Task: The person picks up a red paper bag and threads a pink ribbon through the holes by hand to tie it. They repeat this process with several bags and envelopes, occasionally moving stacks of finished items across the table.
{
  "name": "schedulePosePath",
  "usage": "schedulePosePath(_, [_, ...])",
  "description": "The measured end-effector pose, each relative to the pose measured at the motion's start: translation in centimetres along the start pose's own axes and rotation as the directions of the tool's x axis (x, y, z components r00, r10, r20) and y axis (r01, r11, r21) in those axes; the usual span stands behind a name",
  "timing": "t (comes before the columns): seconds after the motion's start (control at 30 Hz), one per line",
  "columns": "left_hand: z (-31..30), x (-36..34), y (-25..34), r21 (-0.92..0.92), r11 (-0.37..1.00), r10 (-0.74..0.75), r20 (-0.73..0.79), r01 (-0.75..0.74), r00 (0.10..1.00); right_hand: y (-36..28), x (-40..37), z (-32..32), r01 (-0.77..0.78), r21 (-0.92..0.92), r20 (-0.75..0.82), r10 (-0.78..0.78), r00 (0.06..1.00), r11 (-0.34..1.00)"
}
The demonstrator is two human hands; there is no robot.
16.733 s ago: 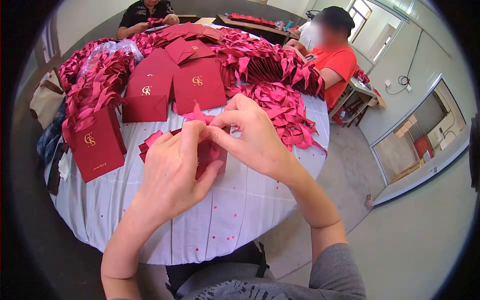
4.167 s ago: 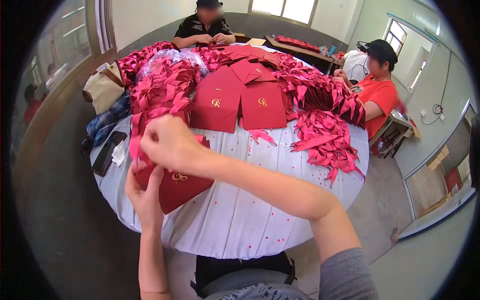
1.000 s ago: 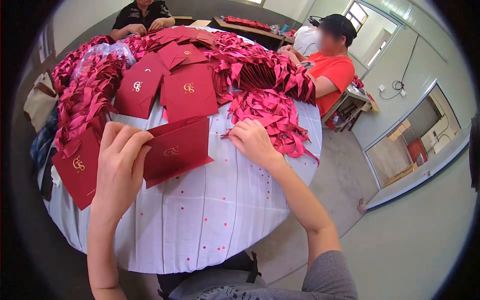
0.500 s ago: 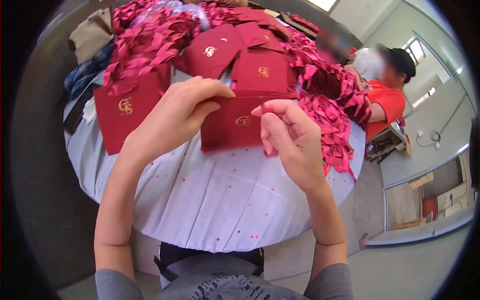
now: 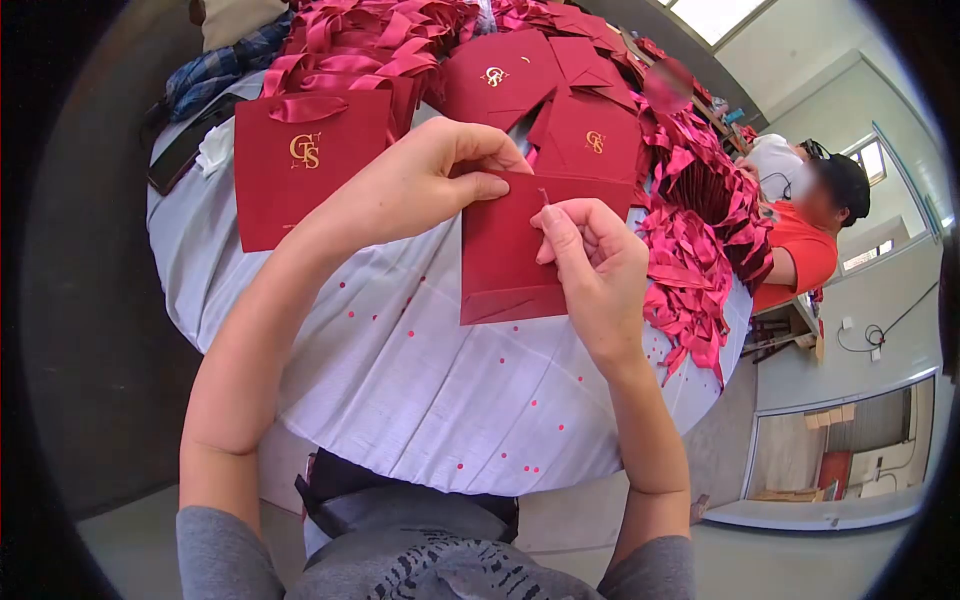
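Observation:
A flat dark red paper gift bag (image 5: 505, 240) lies in front of me, with a folded flap along its lower edge. My left hand (image 5: 440, 180) grips its upper edge, thumb on the front and fingers behind. Over the bag's right part, my right hand (image 5: 598, 265) is closed in a pinch. A thin red ribbon end (image 5: 543, 195) sticks up from its fingertips; the rest of it is hidden. Left of my left forearm lies a finished-looking red gift bag (image 5: 312, 190) with a gold logo and a satin ribbon handle.
More red gift bags (image 5: 500, 75) lie behind my hands on the white-covered round table (image 5: 420, 400). Ribbon-handled bags are heaped at the back left (image 5: 350, 50) and right (image 5: 690, 270). Small red dots dot the cloth. A person in an orange top (image 5: 805, 240) sits at the right.
The view has shifted, so the table contents appear further right and higher. The bag between my hands showed a gold logo before; now its visible face is plain. Both hands stay at its upper part.

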State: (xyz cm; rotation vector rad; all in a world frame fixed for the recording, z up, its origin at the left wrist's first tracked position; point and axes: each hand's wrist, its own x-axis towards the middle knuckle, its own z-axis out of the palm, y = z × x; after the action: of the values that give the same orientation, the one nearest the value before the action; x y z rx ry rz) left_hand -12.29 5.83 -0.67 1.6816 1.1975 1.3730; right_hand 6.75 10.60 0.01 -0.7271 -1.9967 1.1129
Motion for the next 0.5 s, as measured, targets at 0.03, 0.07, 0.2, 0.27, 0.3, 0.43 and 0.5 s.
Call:
schedulePosePath(0.03, [0.03,-0.02,0.00,-0.003,1.000,0.000,0.000,0.000,1.000,0.23,0.02,0.13,0.026,0.024,-0.018,-0.025,1.000,0.999])
schedulePosePath(0.07, [0.05,-0.06,0.05,-0.009,1.000,-0.016,0.006,0.016,1.000,0.42,0.00,0.23,0.052,0.047,-0.037,-0.050,0.998,0.998])
schedulePosePath(0.2, [0.17,-0.09,-0.11,-0.037,0.999,-0.040,0.006,0.040,0.999,0.80,-0.16,0.36,0.055,0.009,-0.056,-0.055,0.997,0.998])
schedulePosePath(0.27, [0.23,-0.09,-0.12,-0.028,0.998,-0.047,0.011,0.047,0.999,0.90,-0.16,0.40,0.060,-0.002,-0.049,-0.060,0.997,0.998])
schedulePosePath(0.3, [0.27,-0.11,-0.10,-0.019,0.998,-0.055,0.014,0.055,0.998,0.90,-0.18,0.43,0.061,-0.004,-0.052,-0.061,0.997,0.998])
schedulePosePath(0.43, [0.45,-0.20,0.06,-0.021,0.999,-0.040,0.012,0.040,0.999,1.03,-0.27,0.44,0.074,-0.034,-0.055,-0.075,0.996,0.997])
schedulePosePath(0.5, [0.41,-0.21,0.09,-0.020,0.998,-0.058,0.027,0.058,0.998,0.97,-0.31,0.41,0.075,-0.049,-0.053,-0.077,0.996,0.996])
